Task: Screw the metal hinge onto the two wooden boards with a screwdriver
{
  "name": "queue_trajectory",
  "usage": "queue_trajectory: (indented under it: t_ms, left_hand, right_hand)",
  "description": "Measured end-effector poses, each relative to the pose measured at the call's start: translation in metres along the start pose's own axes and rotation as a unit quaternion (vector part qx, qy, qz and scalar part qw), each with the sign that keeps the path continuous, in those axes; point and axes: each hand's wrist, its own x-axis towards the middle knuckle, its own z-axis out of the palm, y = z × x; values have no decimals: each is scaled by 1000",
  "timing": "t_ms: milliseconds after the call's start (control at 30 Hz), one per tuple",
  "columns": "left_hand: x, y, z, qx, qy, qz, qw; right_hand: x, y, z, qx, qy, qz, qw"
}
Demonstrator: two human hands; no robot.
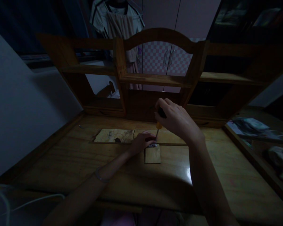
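A screwdriver [158, 125] with a black and orange handle stands nearly upright, its tip down at a small metal hinge [152, 145]. My right hand [173, 117] is closed around the top of its handle. Beside the tip, the fingers of my left hand [142, 142] press together at the hinge; whether they pinch a small part is hidden. The hinge lies where a small square wooden piece [152, 154] meets a long wooden board [171, 137]. Dark floral marks cover the board's left part.
The wooden desk [96, 169] carries a shelf unit [155, 80] along its back. A small metal piece [80, 126] lies at the back left. Papers and bags [252, 124] are at the right. A white cable [40, 198] runs at the lower left.
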Motion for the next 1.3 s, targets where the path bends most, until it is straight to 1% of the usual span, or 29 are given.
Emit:
queue_trajectory:
  t_ms: [300, 467, 633, 767, 933, 1200, 1300]
  left_hand:
    - [0, 2, 0, -2, 10, 5, 1000]
    - [0, 1, 1, 0, 11, 2, 1000]
    - [0, 2, 1, 4, 5, 3, 1000]
    - [-1, 2, 2, -2, 5, -5, 1000]
    - [-1, 0, 2, -15, -1, -9, 1000]
    - [0, 6, -1, -18, 6, -4, 1000]
    - [0, 8, -1, -16, 14, 3, 1000]
  right_hand:
    - [-4, -3, -7, 36, -25, -5, 999]
    - [-3, 1, -3, 22, -9, 8, 1000]
    - [-2, 4, -2, 10, -8, 6, 1000]
    - [-2, 1, -3, 19, 0, 0, 1000]
    - [-2, -1, -4, 20, -4, -7, 1000]
    - [-4, -4, -9, 37, -9, -25, 999]
    - [-3, -6, -10, 43, -2, -33, 999]
